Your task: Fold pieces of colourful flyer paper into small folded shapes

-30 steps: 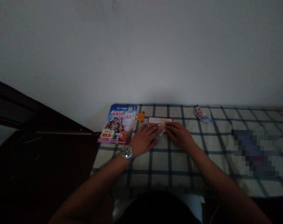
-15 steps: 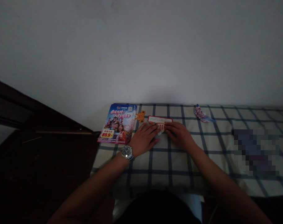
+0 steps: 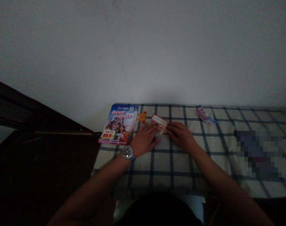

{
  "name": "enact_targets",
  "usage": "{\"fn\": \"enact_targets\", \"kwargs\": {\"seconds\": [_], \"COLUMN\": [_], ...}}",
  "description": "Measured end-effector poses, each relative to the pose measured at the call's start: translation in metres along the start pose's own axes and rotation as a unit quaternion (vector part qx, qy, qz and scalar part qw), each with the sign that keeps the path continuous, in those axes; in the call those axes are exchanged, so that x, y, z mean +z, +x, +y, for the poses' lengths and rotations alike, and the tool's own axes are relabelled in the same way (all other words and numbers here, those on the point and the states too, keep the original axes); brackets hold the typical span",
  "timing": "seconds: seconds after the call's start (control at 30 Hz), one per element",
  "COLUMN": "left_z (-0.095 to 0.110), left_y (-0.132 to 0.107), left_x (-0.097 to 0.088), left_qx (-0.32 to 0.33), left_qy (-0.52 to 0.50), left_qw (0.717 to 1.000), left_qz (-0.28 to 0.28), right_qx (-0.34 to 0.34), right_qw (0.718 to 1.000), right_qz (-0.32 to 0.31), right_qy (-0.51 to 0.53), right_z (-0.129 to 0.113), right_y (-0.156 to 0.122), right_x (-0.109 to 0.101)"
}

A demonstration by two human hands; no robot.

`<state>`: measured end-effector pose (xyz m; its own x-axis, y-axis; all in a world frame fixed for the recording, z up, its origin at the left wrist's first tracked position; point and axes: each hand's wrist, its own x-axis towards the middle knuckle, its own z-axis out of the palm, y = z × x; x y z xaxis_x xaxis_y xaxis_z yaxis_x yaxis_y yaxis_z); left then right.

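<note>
While the left hand and right hand sit slightly apart, both touching the small red-and-white paper between them on checked cloth, gentle, even pressing should keep its edges neat. I can't tell if they pinch it. Beyond are a flat orange bear shape, a crinkly pink scrap and the grey wall.

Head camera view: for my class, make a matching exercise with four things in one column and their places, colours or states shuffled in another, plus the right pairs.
1. Watch
2. Flyers
3. Bear shape
4. Red-edged paper

A. Orange
B. Touched by the left hand and right hand
C. Stacked at the left end of the checked cloth
D. Silver

Pairs: 1-D, 2-C, 3-A, 4-B
</note>
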<state>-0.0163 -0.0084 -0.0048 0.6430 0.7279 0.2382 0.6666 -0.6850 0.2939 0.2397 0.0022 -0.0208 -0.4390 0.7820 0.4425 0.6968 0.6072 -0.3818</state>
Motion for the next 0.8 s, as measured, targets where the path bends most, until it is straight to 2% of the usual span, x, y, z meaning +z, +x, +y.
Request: {"fn": "enact_targets", "kwargs": {"seconds": [0.43, 0.8], "left_z": [-0.0010, 0.0000], "left_y": [-0.0002, 0.0008], "left_x": [0.0005, -0.0046], "left_qx": [0.023, -0.009], "left_qy": [0.014, 0.021], "left_qw": [1.000, 1.000], "left_qz": [0.004, 0.011], "right_qx": [-0.002, -0.016], "right_qw": [1.000, 1.000], "right_qz": [-0.003, 0.002], "right_qy": [-0.002, 0.016], "right_z": [-0.0011, -0.0040], "right_y": [-0.0003, 0.0010], "right_x": [0.0003, -0.0003]}}
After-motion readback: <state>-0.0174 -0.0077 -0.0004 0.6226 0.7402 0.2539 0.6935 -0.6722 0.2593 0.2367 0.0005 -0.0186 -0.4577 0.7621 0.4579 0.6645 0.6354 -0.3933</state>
